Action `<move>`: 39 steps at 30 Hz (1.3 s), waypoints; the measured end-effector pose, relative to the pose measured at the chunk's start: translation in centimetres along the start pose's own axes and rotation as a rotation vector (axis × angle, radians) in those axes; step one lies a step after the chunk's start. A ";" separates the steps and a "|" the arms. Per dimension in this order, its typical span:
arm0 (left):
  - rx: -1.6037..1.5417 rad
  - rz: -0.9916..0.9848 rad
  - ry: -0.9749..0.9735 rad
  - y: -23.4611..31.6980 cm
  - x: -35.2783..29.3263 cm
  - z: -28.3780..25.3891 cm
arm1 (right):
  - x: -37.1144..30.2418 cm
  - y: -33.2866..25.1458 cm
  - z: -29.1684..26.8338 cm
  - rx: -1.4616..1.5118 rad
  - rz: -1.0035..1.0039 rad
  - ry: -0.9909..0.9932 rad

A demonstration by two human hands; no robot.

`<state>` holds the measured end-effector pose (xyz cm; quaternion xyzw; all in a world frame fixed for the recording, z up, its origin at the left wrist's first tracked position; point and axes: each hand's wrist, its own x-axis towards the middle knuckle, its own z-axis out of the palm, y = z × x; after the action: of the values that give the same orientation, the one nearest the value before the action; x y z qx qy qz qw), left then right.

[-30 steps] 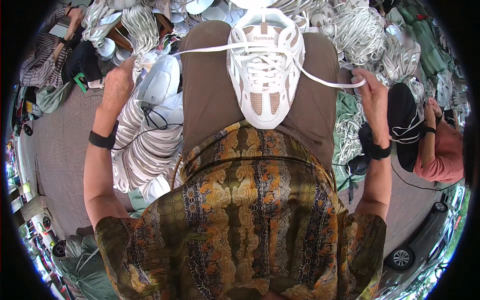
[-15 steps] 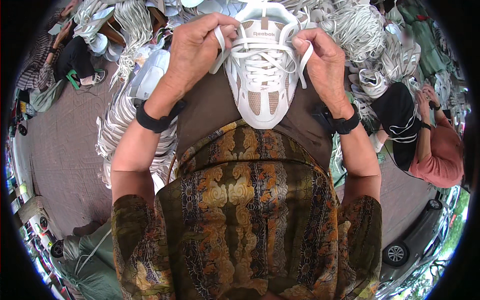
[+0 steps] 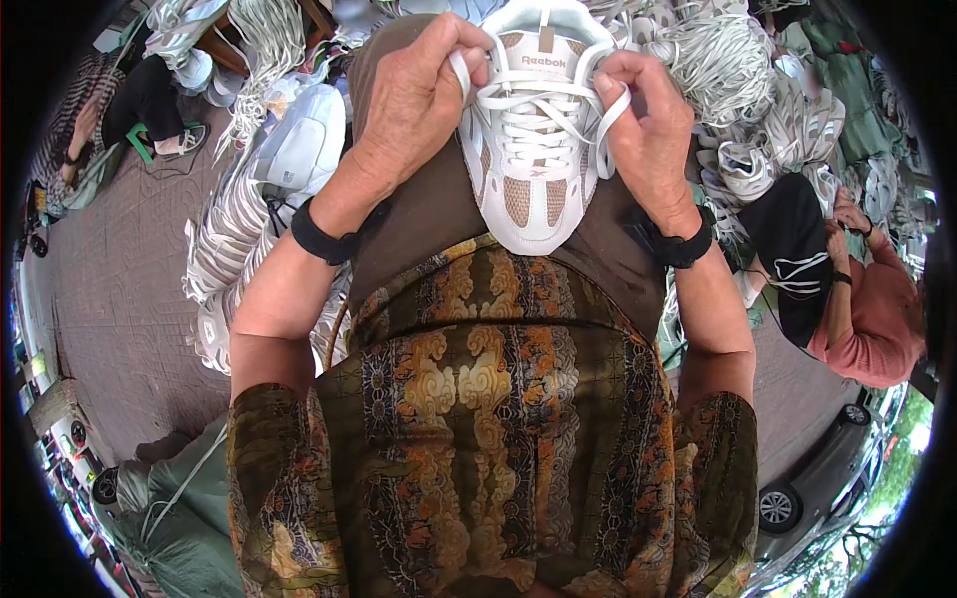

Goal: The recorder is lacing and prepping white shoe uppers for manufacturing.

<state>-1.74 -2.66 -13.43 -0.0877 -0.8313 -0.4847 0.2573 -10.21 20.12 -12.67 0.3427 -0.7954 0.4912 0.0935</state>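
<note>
Shoe: the white sneaker (image 3: pixel 533 149) with tan mesh panels lies sole-down on my lap at twelve o'clock, toe toward my belly, so the lacing faces up where I can see it.
Laces: the white laces (image 3: pixel 528 125) run crosswise up the front; one free end rises at each side of the tongue, drawn outward, which I judge keeps the rows snug.
Left hand: my left hand (image 3: pixel 419 95) is at eleven o'clock, curled, thumb and fingers pinching the left lace end by the collar.
Right hand: my right hand (image 3: pixel 648 130) is at one o'clock, clenched on the right lace end, knuckles up.
Arms: both forearms angle inward from the lower edge, elbows wide, a black wristband (image 3: pixel 324 239) on each wrist.
Around: heaps of white shoes (image 3: pixel 299 149) lie at ten o'clock on the floor; another person in a pink top (image 3: pixel 877 319) sits at three o'clock.
</note>
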 end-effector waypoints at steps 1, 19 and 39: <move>0.002 -0.003 0.002 0.2 -0.1 0.1 | 0.3 0.2 0.0 -0.174 -0.222 0.006; -0.179 0.007 -0.056 -0.7 -0.3 -0.5 | 0.6 -1.8 -0.9 0.147 0.197 -0.170; 0.029 -0.024 -0.083 -0.6 0.7 -0.6 | 2.4 -1.9 -4.5 -0.029 0.059 -0.254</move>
<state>-2.32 -3.50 -13.29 -0.0939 -0.8492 -0.4717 0.2182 -11.67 22.27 -7.92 0.3771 -0.8176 0.4348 -0.0175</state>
